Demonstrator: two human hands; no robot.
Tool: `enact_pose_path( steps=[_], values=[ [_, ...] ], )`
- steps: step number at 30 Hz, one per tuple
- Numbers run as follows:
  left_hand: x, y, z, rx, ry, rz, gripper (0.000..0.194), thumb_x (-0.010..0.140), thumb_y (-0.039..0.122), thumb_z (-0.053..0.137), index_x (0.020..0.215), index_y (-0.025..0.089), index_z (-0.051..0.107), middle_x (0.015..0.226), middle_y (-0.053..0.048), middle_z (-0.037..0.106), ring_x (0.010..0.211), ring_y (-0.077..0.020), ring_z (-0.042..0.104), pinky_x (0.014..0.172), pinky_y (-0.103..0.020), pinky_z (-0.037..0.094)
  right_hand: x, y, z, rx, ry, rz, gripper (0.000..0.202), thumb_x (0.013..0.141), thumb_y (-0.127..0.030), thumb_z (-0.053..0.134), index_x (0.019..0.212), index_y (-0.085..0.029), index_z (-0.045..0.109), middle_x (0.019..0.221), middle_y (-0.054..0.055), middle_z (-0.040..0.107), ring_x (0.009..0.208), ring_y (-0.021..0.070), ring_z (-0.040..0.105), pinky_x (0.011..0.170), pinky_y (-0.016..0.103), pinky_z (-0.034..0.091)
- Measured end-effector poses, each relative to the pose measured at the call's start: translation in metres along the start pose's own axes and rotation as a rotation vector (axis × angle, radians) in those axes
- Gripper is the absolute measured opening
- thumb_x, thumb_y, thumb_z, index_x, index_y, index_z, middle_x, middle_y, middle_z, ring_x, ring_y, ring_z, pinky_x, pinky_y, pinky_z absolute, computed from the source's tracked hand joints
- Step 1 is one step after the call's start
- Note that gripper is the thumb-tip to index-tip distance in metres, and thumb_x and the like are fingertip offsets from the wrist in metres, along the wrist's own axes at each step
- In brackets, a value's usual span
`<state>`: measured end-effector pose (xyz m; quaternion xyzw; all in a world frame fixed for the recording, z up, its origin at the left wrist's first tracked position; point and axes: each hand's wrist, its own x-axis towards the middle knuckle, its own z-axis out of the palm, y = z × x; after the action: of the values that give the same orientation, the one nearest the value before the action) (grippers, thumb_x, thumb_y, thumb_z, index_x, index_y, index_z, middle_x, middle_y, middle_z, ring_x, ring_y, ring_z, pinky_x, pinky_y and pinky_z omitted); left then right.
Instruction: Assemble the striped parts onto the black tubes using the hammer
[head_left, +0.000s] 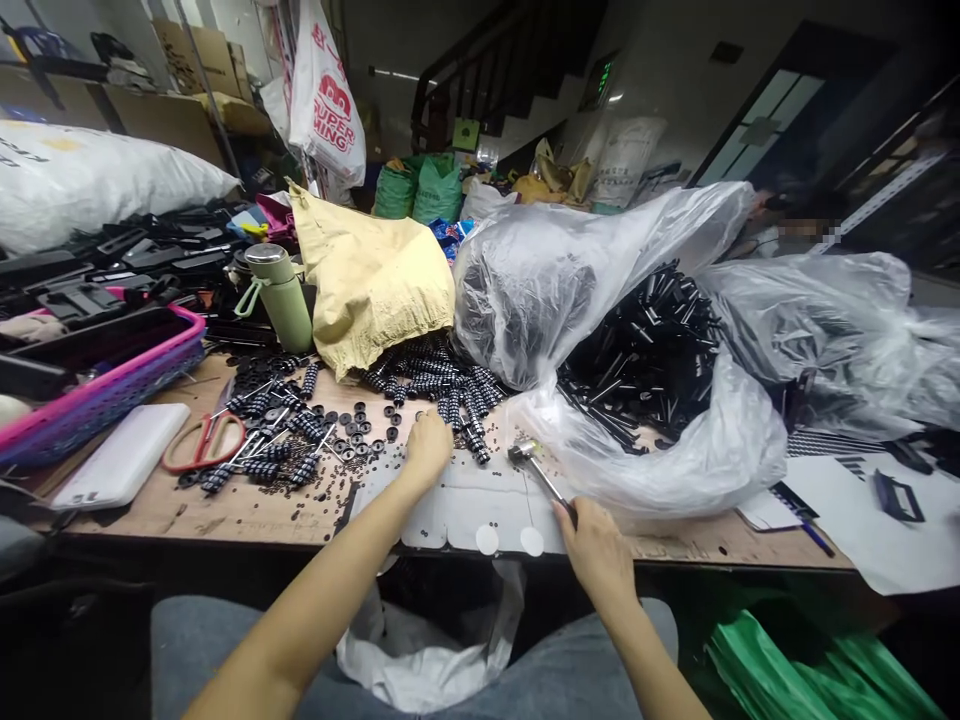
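My right hand (600, 545) is wrapped round the dark handle of a small hammer (544, 475), whose metal head rests over the tabletop beside the clear plastic bag. My left hand (430, 445) is closed above the back edge of a pale board (469, 500); what its fingers hold, if anything, is hidden. Just behind it lies a pile of black ribbed rollers (457, 385). Small black discs (360, 425) are scattered to the left of that hand, with more ribbed pieces, metal pins and tiny rings around them.
Red-handled scissors (204, 443), a white box (121, 457), a pink-rimmed basket (169, 350) and a green flask (281, 300) stand left. A yellow sack (375, 275) is behind. An open plastic bag (675, 470) of black parts lies right, near white paper (862, 530).
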<state>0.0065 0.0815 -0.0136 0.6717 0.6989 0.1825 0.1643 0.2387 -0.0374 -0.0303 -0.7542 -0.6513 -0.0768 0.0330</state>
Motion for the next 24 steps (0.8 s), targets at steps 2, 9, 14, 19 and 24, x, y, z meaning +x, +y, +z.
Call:
enact_pose_path(
  steps=[2, 9, 14, 19, 24],
  values=[
    [0.009, -0.002, 0.005, -0.01, -0.021, 0.022, 0.024, 0.08, 0.015, 0.038, 0.088, 0.003, 0.057, 0.087, -0.021, 0.057, 0.082, -0.0275, 0.058, 0.07, -0.035, 0.042, 0.001, -0.004, 0.002, 0.025, 0.041, -0.06, 0.03, 0.087, -0.042, 0.035, 0.081, -0.017, 0.05, 0.079, 0.008, 0.057, 0.078, 0.0222, 0.054, 0.064, 0.031, 0.038],
    [-0.023, -0.027, -0.015, -0.073, -0.013, 0.145, 0.031, 0.084, 0.016, 0.033, 0.108, 0.008, 0.05, 0.102, -0.016, 0.052, 0.091, -0.0222, 0.054, 0.077, -0.031, 0.042, 0.011, -0.016, 0.005, 0.296, 0.135, -0.147, 0.031, 0.086, -0.043, 0.036, 0.091, -0.017, 0.052, 0.087, 0.009, 0.056, 0.084, 0.0226, 0.051, 0.072, 0.035, 0.04],
    [-0.066, -0.055, -0.077, 0.001, -0.215, 0.335, 0.027, 0.083, 0.019, 0.037, 0.102, 0.013, 0.056, 0.097, -0.011, 0.052, 0.086, -0.02, 0.053, 0.079, -0.032, 0.041, 0.038, -0.05, 0.001, 0.484, 0.124, -0.29, 0.024, 0.087, -0.033, 0.036, 0.095, -0.017, 0.053, 0.091, 0.008, 0.057, 0.088, 0.0228, 0.051, 0.077, 0.037, 0.04],
    [-0.073, -0.047, -0.089, 0.099, -0.317, 0.396, 0.012, 0.075, 0.015, 0.048, 0.079, 0.014, 0.06, 0.083, -0.008, 0.056, 0.082, -0.021, 0.054, 0.075, -0.032, 0.042, 0.082, -0.11, -0.005, 0.543, 0.016, -0.358, 0.022, 0.087, -0.023, 0.035, 0.094, -0.016, 0.055, 0.093, 0.009, 0.058, 0.091, 0.0221, 0.047, 0.08, 0.035, 0.037],
    [-0.068, -0.034, -0.035, -0.223, -0.04, 0.339, 0.019, 0.079, 0.025, 0.049, 0.093, 0.015, 0.058, 0.086, -0.009, 0.06, 0.086, -0.0212, 0.054, 0.078, -0.033, 0.042, 0.114, -0.162, -0.003, 0.612, -0.075, -0.486, 0.018, 0.085, -0.019, 0.04, 0.092, -0.017, 0.057, 0.102, 0.008, 0.058, 0.1, 0.0211, 0.042, 0.087, 0.036, 0.031]
  ],
)
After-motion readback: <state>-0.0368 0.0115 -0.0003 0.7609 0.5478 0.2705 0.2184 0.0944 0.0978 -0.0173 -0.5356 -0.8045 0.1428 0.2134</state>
